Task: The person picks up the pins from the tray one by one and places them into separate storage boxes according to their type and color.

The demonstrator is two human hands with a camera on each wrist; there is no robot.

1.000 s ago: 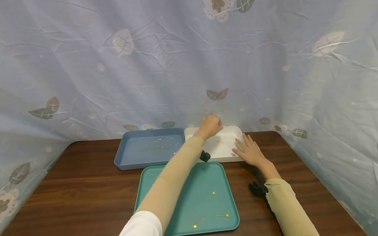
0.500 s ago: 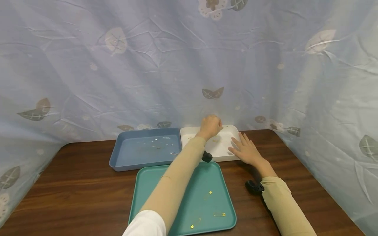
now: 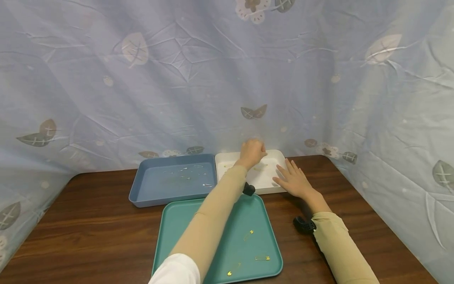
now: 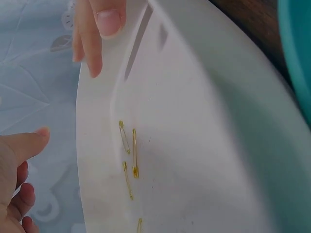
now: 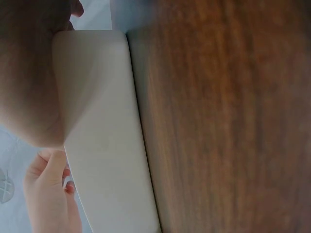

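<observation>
My left hand (image 3: 252, 152) hangs over the far side of the white tray (image 3: 264, 185). In the left wrist view its fingers curl loosely, the thumb stands apart from them, and nothing shows in the hand (image 4: 17, 179). Below it, several gold safety pins (image 4: 135, 155) lie along the tray's wall. The right hand (image 3: 297, 182) rests at the tray's right rim with its fingers spread and reaching inside; in the right wrist view the palm side (image 5: 29, 82) lies against the rim. My left forearm hides part of the tray.
Left of the white tray stands a blue tray (image 3: 142, 197) with several silver safety pins (image 3: 208, 185). In front, a green tray (image 3: 255, 211) holds gold safety pins (image 3: 262, 258). A patterned cloth (image 3: 198, 98) hangs behind the wooden table (image 3: 88, 228).
The head view has shifted, so trays and hands appear slightly further left. Both hands keep nearly the same place and posture at the white tray.
</observation>
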